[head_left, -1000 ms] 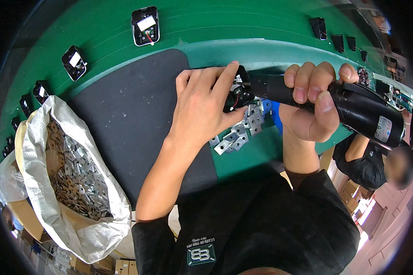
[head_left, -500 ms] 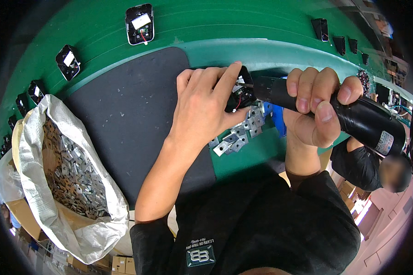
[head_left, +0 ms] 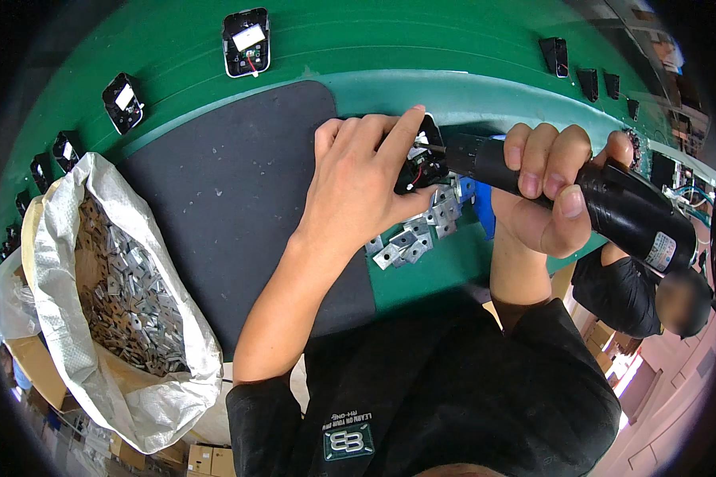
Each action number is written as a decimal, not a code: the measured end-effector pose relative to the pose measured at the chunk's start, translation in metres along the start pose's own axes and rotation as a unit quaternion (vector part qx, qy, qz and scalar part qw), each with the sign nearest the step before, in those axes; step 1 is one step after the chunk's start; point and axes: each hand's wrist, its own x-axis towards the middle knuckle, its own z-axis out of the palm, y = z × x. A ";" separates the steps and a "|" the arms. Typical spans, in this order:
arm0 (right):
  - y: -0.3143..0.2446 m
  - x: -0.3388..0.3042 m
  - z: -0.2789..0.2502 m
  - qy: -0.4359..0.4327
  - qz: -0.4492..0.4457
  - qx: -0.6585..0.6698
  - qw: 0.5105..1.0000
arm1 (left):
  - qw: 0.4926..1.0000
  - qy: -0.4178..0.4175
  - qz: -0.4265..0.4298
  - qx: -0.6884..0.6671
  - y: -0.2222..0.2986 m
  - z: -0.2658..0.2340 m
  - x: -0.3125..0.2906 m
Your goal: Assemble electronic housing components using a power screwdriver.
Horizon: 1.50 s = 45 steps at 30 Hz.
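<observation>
My left hand (head_left: 363,171) grips a black plastic housing (head_left: 431,131) with a red wire and a white patch inside, fingers along its far and left sides. Part of the housing is hidden under the hand. In my right hand (head_left: 553,179) is a thick black electric screwdriver (head_left: 640,219), held nearly level and slanting down to the left. Its thin bit points into the housing; where the tip rests is too small to tell. Just below the housing lie several silvery square metal plates (head_left: 410,242) with holes, close to my left thumb.
A white woven sack (head_left: 191,342) full of small metal plates (head_left: 135,310) stands at left, beside a dark mat (head_left: 239,199). Similar black housings (head_left: 247,42) sit along the green surface (head_left: 398,40) beyond. A blue object (head_left: 484,208) lies under my right wrist. Another person (head_left: 616,290) is at right.
The screwdriver's rear end has dipped a little, with my right hand still around it. My left hand and the housing have shifted slightly right in view.
</observation>
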 end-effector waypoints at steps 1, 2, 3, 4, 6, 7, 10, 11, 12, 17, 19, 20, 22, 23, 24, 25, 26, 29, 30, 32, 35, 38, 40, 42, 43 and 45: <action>0.001 -0.001 0.000 -0.001 0.004 0.006 1.000 | 1.000 -0.004 -0.001 0.000 0.000 0.000 0.000; 0.000 -0.001 0.000 -0.002 0.008 0.012 1.000 | 1.000 -0.004 -0.002 -0.001 0.000 0.000 0.000; 0.000 -0.001 -0.001 -0.002 0.009 0.012 1.000 | 1.000 -0.005 -0.002 0.002 0.000 0.000 0.000; 0.000 0.000 -0.002 -0.008 0.011 0.014 1.000 | 1.000 -0.005 -0.003 0.004 0.000 0.000 0.000; -0.002 0.001 -0.002 -0.014 0.012 0.016 1.000 | 1.000 -0.007 -0.002 0.003 0.000 -0.002 0.000; -0.002 0.001 -0.002 -0.012 0.010 0.018 1.000 | 1.000 -0.009 -0.001 0.002 0.001 -0.002 0.001; -0.001 0.000 -0.004 -0.011 0.003 0.020 1.000 | 1.000 -0.012 -0.005 0.006 0.001 -0.002 0.000; -0.001 0.000 -0.004 -0.014 -0.002 0.019 1.000 | 1.000 -0.013 -0.005 0.005 0.001 -0.002 0.000; -0.001 0.000 -0.004 -0.014 -0.002 0.019 1.000 | 1.000 -0.012 -0.005 0.006 0.001 -0.002 0.000; 0.000 0.000 -0.006 -0.018 0.000 0.009 1.000 | 1.000 -0.008 -0.002 0.007 0.001 -0.001 0.001; -0.001 0.001 -0.006 -0.021 0.003 0.009 1.000 | 1.000 -0.003 0.001 0.011 0.001 0.000 0.001; -0.001 0.001 -0.005 -0.023 0.004 0.010 1.000 | 1.000 -0.003 0.000 0.011 0.001 0.001 0.001; -0.001 0.000 -0.004 -0.038 0.007 0.007 0.999 | 1.000 0.007 0.001 0.004 0.000 0.002 0.000; -0.002 -0.001 -0.004 -0.053 0.008 0.001 0.999 | 1.000 0.008 0.000 0.004 0.000 0.002 0.001; -0.004 -0.001 -0.002 -0.060 0.018 0.000 0.998 | 1.000 0.006 0.003 -0.003 0.001 0.002 0.002; -0.007 0.000 0.000 -0.061 0.019 -0.001 0.998 | 1.000 0.005 0.006 -0.009 0.001 0.002 0.002; -0.010 0.000 0.003 -0.084 0.022 -0.027 0.996 | 1.000 0.005 0.004 -0.010 0.001 0.001 0.002; -0.010 -0.001 0.009 -0.109 0.026 -0.055 0.992 | 1.000 0.018 0.013 -0.016 0.000 0.000 -0.001; -0.008 -0.001 0.009 -0.109 0.024 -0.053 0.992 | 1.000 0.017 0.010 -0.015 0.000 -0.001 -0.003; -0.004 -0.002 0.008 -0.108 0.013 -0.045 0.993 | 1.000 0.017 0.010 -0.013 0.000 -0.001 -0.005; -0.002 -0.002 0.006 -0.121 -0.005 -0.043 0.992 | 1.000 0.011 0.018 -0.011 0.000 0.000 -0.004; 0.002 0.001 0.000 -0.124 -0.018 -0.031 0.992 | 0.999 0.012 0.042 -0.015 0.001 0.001 -0.001; -0.010 0.005 0.001 -0.072 -0.024 0.025 0.997 | 0.999 0.026 0.031 0.027 -0.001 -0.001 0.000; -0.036 0.016 -0.008 -0.013 -0.069 0.077 0.995 | 0.998 0.014 0.037 0.040 0.002 -0.007 0.001; -0.047 0.023 -0.009 0.049 -0.101 0.132 0.985 | 0.998 0.009 0.020 0.052 0.003 -0.009 0.000; -0.078 0.039 -0.034 0.056 -0.086 0.066 0.993 | 0.996 -0.023 0.016 0.081 0.011 -0.007 0.007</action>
